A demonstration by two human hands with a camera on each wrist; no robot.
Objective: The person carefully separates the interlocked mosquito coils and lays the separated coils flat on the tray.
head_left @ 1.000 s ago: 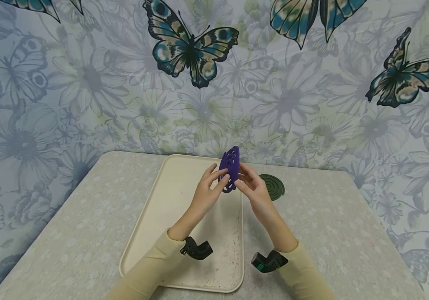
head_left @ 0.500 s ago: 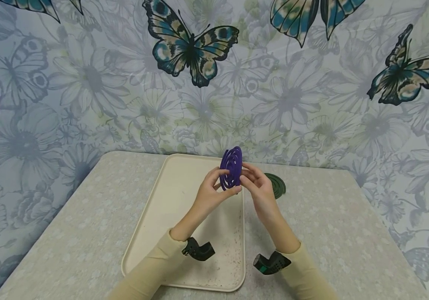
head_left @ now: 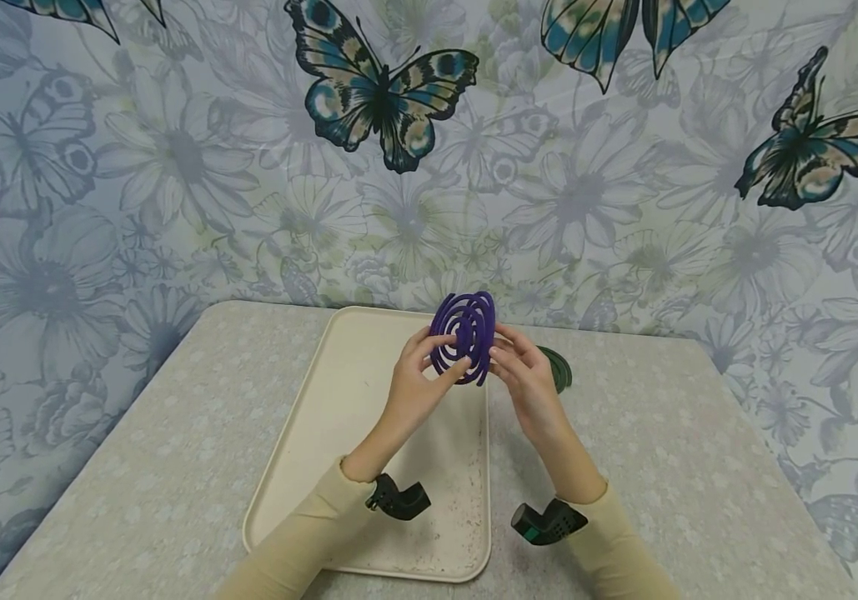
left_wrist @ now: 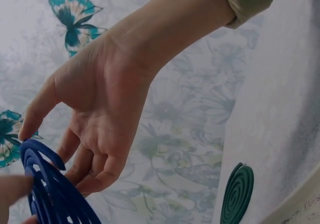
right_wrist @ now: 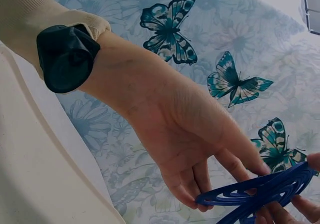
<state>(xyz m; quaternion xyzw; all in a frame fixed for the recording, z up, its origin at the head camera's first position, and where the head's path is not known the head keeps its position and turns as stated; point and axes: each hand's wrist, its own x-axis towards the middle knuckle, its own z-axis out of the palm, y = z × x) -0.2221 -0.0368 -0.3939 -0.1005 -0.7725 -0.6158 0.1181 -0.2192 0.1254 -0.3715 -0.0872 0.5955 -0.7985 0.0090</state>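
A purple spiral coil point(head_left: 483, 333) is held up in the air above the right part of a cream tray point(head_left: 353, 433). It looks blue in the wrist views. My left hand point(head_left: 415, 382) grips its left side, thumb at the lower front and a finger across the middle. At the right edge, my right hand point(head_left: 532, 385) pinches it between thumb and fingers. The right wrist view shows the left hand point(right_wrist: 165, 119) reaching to the coil point(right_wrist: 275, 186) with thumb and fingers. In the left wrist view, the right hand's point(left_wrist: 102, 112) thumb touches the coil's rim.
A green spiral coil point(head_left: 560, 371) lies on the table point(head_left: 646, 433) right of the tray, partly hidden behind my right hand. Dark speckles dot the tray's lower right. A butterfly-patterned cloth point(head_left: 413, 225) stands behind the table.
The purple coil has turned from nearly edge-on to show more of its face. My right hand has shifted slightly right, covering more of the green coil. The left fingers have readjusted their hold.
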